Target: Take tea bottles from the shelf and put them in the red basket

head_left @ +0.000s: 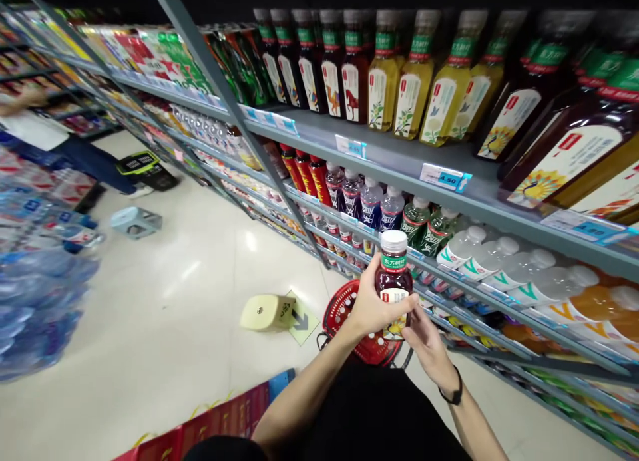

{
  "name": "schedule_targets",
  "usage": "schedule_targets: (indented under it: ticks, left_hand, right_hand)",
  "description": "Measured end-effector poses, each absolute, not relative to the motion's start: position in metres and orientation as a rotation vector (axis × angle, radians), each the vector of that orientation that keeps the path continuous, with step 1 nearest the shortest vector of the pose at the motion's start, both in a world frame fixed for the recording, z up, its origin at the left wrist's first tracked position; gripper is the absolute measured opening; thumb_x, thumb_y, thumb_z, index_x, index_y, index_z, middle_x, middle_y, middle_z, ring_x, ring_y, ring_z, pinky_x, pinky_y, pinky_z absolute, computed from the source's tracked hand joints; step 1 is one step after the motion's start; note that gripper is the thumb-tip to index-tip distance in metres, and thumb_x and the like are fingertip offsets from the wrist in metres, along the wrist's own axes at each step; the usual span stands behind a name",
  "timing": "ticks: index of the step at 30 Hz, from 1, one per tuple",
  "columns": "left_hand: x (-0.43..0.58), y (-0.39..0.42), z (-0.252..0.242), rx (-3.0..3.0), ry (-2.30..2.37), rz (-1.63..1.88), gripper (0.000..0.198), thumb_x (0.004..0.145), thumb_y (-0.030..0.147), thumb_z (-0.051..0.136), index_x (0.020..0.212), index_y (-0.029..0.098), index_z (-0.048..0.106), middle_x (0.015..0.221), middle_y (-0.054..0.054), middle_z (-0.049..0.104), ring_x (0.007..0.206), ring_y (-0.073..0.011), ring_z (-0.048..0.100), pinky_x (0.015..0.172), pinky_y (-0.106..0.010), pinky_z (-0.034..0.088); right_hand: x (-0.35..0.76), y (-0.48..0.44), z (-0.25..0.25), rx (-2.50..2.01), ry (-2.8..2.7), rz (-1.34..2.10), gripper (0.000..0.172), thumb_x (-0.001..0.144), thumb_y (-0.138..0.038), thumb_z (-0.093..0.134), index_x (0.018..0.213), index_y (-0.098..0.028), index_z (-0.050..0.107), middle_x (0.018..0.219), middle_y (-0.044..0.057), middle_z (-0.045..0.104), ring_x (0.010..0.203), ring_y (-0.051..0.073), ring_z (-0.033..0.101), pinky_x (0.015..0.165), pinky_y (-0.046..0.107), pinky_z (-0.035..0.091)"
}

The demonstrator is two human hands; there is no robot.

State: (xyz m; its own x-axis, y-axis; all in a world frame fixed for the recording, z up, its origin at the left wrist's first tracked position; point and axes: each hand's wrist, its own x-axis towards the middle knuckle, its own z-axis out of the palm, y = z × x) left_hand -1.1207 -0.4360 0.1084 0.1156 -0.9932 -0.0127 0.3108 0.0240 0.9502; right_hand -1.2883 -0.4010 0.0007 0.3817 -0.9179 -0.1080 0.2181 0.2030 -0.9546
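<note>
A dark tea bottle (394,278) with a white cap and a green and red neck label stands upright in front of me. My left hand (372,305) is wrapped round its left side, the thumb lying across the front label. From the lower right, my right hand (425,334) closes on the same bottle; some of its fingers are hidden behind it. Directly below hangs or stands a red shopping basket (344,308), partly covered by my hands and the bottle. Matching dark tea bottles (514,108) line the shelf at upper right, beside yellow ones (382,82).
Drink shelves (349,148) run along the right, with price tags (446,177) on their edges. On the floor are a yellow stool (262,312) and a blue stool (136,221). Wrapped water packs (40,308) stand left. A person (54,135) is near a black basket (147,169).
</note>
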Motion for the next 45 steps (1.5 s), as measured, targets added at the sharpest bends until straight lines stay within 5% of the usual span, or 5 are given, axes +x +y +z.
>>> schedule_targets:
  ticks: [16,25,32,38,45]
  left_hand:
    - [-1.127,-0.442,0.093,1.082,-0.898,-1.292,0.071,0.060,0.025,0.100,0.117,0.017,0.058,0.104,-0.007,0.071,0.086,-0.0207,0.070,0.078,-0.030,0.060]
    - [-1.138,-0.454,0.067,0.905,-0.608,-1.578,0.058,0.067,0.034,0.097,0.115,0.018,0.068,0.116,-0.011,0.076,0.097,-0.0264,0.076,0.075,-0.030,0.061]
    - [-1.134,-0.464,0.054,0.781,-0.559,-1.703,0.038,0.080,0.045,0.084,0.098,0.012,0.079,0.101,-0.014,0.080,0.097,-0.0296,0.078,0.085,-0.035,0.062]
    - [-1.136,-0.475,0.044,0.804,-0.457,-1.762,0.039,0.079,0.047,0.085,0.092,0.013,0.073,0.094,-0.012,0.080,0.087,-0.0267,0.079,0.081,-0.034,0.062]
    - [-1.131,-0.477,0.040,0.829,-0.553,-1.771,0.044,0.081,0.047,0.085,0.106,0.014,0.071,0.097,-0.012,0.081,0.091,-0.0284,0.079,0.079,-0.034,0.061]
  right_hand:
    - [-1.292,-0.400,0.004,-0.998,0.791,-0.912,0.061,0.095,-0.047,0.078,0.150,-0.029,0.059,0.155,0.012,0.056,0.146,0.036,0.052,0.117,0.058,0.052]
    - [-1.280,-0.387,-0.006,-0.578,0.439,-0.844,0.040,0.101,-0.053,0.069,0.128,-0.023,0.070,0.117,0.013,0.074,0.090,0.025,0.075,0.056,0.028,0.060]
    - [-1.290,-0.376,-0.002,-0.615,0.485,-0.821,0.038,0.098,-0.048,0.074,0.122,-0.018,0.072,0.107,0.014,0.075,0.079,0.022,0.075,0.056,0.025,0.056]
    - [-1.292,-0.366,0.002,-0.288,0.465,-0.829,0.070,0.103,-0.075,0.041,0.125,-0.018,0.074,0.108,0.017,0.078,0.093,0.029,0.076,0.066,0.034,0.062]
    - [-1.295,-0.352,0.000,-0.494,0.683,-0.868,0.053,0.099,-0.067,0.061,0.128,-0.023,0.061,0.121,0.015,0.076,0.108,0.030,0.076,0.079,0.040,0.065]
